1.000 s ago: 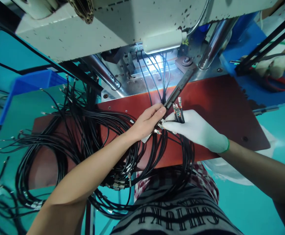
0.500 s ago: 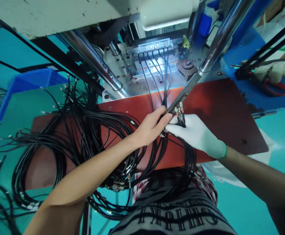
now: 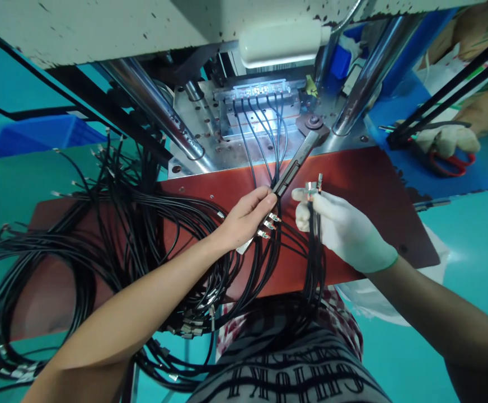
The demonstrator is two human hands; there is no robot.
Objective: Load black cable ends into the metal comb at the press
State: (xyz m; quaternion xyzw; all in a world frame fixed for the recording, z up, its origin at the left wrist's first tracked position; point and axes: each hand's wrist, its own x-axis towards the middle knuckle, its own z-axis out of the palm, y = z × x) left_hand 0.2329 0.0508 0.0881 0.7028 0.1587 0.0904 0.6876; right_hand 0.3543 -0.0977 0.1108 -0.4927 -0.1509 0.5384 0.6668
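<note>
While several black cables (image 3: pixel 276 154) already have their ends in the lit metal block (image 3: pixel 293 109), the bunch (image 3: pixel 312 246) in the gloved right hand (image 3: pixel 306 196) is not in it, and three shiny plugs (image 3: pixel 271 221) sit just beside the bare left hand (image 3: pixel 250 215). The left fingers are closed round a metal bar (image 3: pixel 296 165); the right fingers curl round the bunch, above the red board (image 3: pixel 353 184). Its cables look slim and dark, bending downward, with silvery ends pointing up.
</note>
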